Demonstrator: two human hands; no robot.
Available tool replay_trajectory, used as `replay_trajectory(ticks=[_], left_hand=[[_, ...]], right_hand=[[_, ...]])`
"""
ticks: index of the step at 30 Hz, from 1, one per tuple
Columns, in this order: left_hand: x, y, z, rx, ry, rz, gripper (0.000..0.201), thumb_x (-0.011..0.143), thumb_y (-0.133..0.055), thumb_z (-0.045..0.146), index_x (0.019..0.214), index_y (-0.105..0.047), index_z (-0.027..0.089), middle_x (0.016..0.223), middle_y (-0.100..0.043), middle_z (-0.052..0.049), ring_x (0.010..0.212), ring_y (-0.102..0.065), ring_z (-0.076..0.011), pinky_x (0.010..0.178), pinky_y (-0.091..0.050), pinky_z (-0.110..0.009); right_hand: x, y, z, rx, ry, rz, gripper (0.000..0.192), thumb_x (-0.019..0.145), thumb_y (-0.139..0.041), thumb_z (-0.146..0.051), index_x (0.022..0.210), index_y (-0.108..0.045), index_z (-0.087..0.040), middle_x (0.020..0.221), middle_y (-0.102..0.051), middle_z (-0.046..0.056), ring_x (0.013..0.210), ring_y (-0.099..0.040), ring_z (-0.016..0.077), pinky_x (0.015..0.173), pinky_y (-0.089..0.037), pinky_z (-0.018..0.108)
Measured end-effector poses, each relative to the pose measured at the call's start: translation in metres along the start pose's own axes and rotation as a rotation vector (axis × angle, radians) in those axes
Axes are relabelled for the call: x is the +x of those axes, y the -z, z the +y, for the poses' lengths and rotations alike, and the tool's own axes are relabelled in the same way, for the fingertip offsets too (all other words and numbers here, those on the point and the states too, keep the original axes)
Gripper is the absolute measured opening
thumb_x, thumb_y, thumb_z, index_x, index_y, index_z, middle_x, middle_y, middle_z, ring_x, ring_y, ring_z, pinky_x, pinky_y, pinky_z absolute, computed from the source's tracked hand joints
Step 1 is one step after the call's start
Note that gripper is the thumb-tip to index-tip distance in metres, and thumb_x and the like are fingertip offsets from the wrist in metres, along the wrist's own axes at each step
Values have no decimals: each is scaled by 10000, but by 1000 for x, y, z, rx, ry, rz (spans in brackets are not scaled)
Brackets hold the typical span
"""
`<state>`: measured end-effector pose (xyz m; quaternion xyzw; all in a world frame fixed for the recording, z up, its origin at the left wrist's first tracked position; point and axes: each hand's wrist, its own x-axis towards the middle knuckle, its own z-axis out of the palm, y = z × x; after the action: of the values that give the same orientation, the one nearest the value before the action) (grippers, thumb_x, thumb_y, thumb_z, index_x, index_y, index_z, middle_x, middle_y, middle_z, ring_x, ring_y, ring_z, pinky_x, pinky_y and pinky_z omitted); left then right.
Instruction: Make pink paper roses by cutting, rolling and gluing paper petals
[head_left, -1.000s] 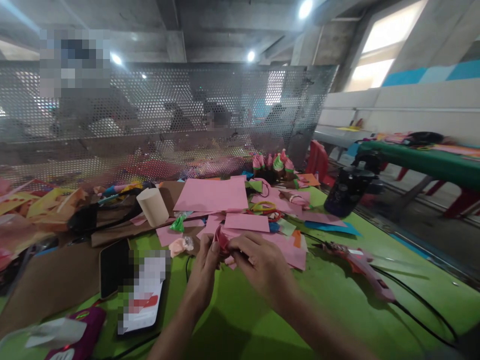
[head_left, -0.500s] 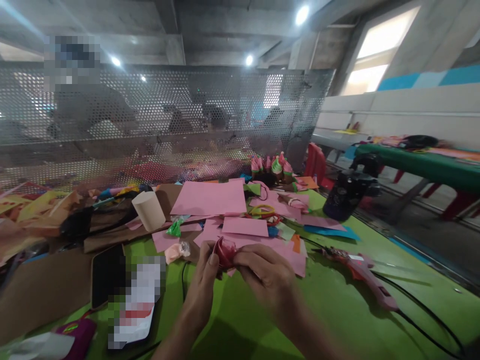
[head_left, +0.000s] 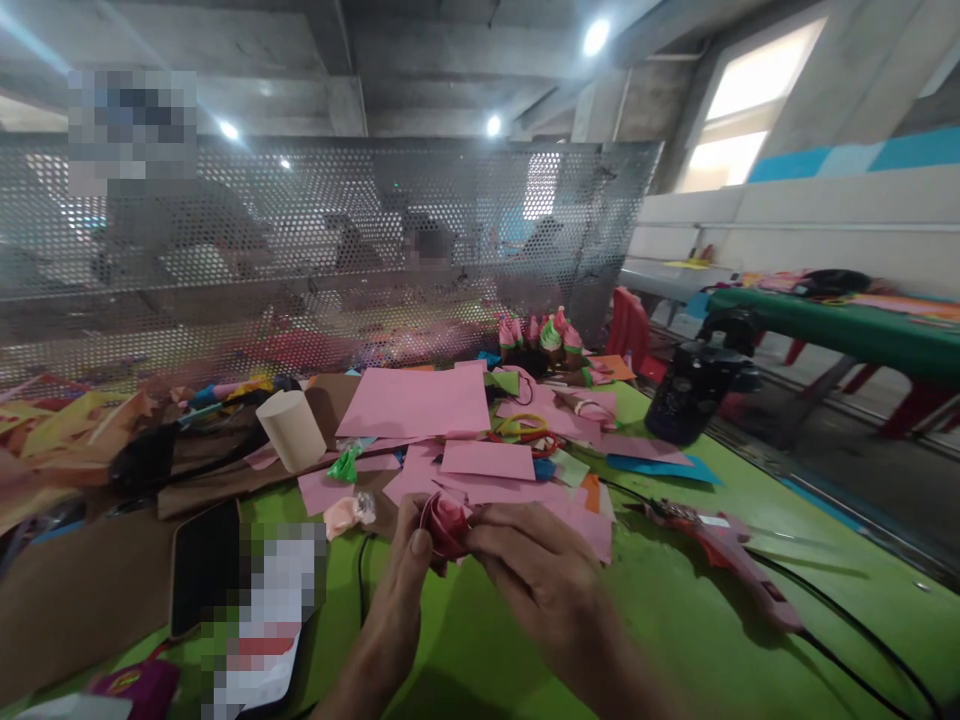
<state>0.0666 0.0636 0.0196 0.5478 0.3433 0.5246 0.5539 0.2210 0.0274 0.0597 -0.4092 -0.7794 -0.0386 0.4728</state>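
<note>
**Both hands pinch a rolled pink paper rose above the green surface**

Far left of the rolled pink paper rose (head_left: 448, 522) lies a dark phone (head_left: 204, 567) on the green surface (head_left: 675, 640). Left of the rose and farther back, a cream paper cylinder (head_left: 291, 430) lies tilted. The left hand (head_left: 409, 560) grips the rose's left side, thumb pressed on its edge, fingers clenched around it. The rose sits between both hands, held just above the surface. The right hand (head_left: 536, 570) grasps the rose's right side with its fingers. Behind the rose lie flat pink paper sheets (head_left: 416, 402). Right of the rose rests a pink glue gun (head_left: 731, 560); a black bottle (head_left: 694, 390) stands farther back.
</note>
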Motion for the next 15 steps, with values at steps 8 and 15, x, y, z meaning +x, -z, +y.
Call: replay_trajectory(ticks=[8, 15], left_hand=[[-1, -1, 4, 22, -13, 9, 520, 769, -463, 748, 774, -571, 239, 732, -574, -54, 676, -510, -226, 632, -441, -364], [-3, 0, 5, 32, 16, 23, 485, 784, -491, 710, 842, -591, 239, 764, -603, -55, 722, -544, -244, 674, -444, -378]], right_hand=[[3, 2, -1, 15, -9, -11, 199, 893, -569, -97, 977, -708, -213, 909, -705, 59, 804, -647, 198, 700, -549, 324], [1, 3, 0, -16, 1, 16, 194, 888, -582, -107, 979, -716, -215, 935, -715, 66, 835, -668, 193, 734, -570, 317]])
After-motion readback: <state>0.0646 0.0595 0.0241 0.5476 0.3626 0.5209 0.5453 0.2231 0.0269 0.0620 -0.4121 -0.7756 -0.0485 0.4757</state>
